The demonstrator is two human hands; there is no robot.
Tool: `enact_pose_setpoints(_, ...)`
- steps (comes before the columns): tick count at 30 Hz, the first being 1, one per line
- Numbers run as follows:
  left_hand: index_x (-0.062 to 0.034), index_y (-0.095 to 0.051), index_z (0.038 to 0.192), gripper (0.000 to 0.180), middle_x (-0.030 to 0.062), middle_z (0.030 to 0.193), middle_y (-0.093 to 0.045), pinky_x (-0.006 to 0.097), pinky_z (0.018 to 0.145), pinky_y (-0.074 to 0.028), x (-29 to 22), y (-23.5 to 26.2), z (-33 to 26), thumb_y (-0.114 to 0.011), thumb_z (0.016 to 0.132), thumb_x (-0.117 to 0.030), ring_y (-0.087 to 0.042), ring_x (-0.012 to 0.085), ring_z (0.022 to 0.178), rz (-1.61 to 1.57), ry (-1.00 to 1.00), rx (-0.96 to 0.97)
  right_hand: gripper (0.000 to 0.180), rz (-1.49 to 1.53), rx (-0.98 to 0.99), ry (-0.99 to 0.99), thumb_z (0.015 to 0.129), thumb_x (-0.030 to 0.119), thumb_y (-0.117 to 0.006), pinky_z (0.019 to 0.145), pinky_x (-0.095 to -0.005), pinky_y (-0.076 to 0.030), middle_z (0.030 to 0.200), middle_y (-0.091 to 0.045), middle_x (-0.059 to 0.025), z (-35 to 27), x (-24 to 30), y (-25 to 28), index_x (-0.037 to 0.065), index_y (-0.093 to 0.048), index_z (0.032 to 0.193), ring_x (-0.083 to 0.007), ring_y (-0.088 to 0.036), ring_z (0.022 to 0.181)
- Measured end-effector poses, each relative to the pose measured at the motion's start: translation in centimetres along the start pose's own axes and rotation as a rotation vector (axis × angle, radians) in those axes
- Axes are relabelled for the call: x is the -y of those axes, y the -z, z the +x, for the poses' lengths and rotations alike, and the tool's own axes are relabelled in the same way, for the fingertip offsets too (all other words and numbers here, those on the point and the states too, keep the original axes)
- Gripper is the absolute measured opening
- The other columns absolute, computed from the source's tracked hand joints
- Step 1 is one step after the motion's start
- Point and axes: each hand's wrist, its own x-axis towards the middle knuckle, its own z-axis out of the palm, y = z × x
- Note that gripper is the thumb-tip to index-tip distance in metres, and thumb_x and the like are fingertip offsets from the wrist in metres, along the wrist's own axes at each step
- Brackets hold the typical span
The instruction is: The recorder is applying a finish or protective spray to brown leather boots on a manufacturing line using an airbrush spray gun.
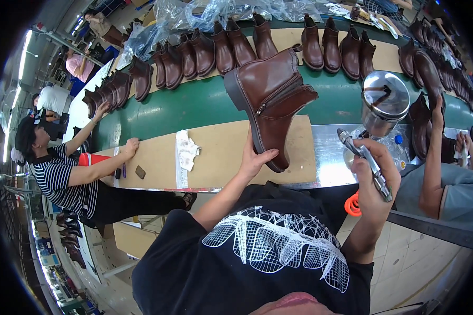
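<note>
My left hand (255,157) grips a brown leather ankle boot (270,92) by its toe end. The boot is tilted above the bench, its dark sole to the left and its side zipper facing me, partly undone at the top. In my right hand (376,181) is a metal spray gun (370,163), fingers wrapped round its body. The nozzle points up and left toward the boot, apart from it. An orange coiled hose (353,203) hangs below that hand. Just beyond the gun stands a steel pot with a lid (386,102).
Rows of brown boots (205,55) stand along the green conveyor (194,100). A white cloth (186,149) lies on the cardboard-covered bench (220,142). Co-workers stand close on both sides; a striped-shirt person (65,178) reaches in at left. A clear plastic bottle (397,152) lies beside the pot.
</note>
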Motion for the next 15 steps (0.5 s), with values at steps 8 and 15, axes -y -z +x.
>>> enact_pose_setpoints(8, 0.0011, -0.038, 0.141, 0.081, 0.0234, 0.124, -0.059, 0.045, 0.095, -0.051, -1.2, 1.1, 0.2, -0.053, 0.084, -0.055, -0.062, 0.0360, 0.110, -0.373, 0.482, -0.010, 0.024, 0.036, -0.054, 0.015, 0.084, 0.006, -0.070, 0.072, -0.0229, -0.044, 0.094, -0.065, -0.0042, 0.4, 0.6, 1.2, -0.003, -0.066, 0.106, -0.0086, -0.055, 0.080)
enact_pose_setpoints(15, -0.0040, -0.030, 0.146, 0.082, 0.0373, 0.130, -0.044, 0.054, 0.081, -0.057, -0.9, 2.1, 1.9, -0.051, 0.087, -0.058, -0.058, 0.0505, 0.104, -1.218, 0.666, 0.674, 0.027, -0.067, -0.017, 0.001, 0.080, 0.013, -0.076, 0.077, -0.0257, -0.043, 0.090, -0.067, -0.0061, 0.8, 1.5, 0.5, 0.002, -0.068, 0.104, -0.0128, -0.056, 0.079)
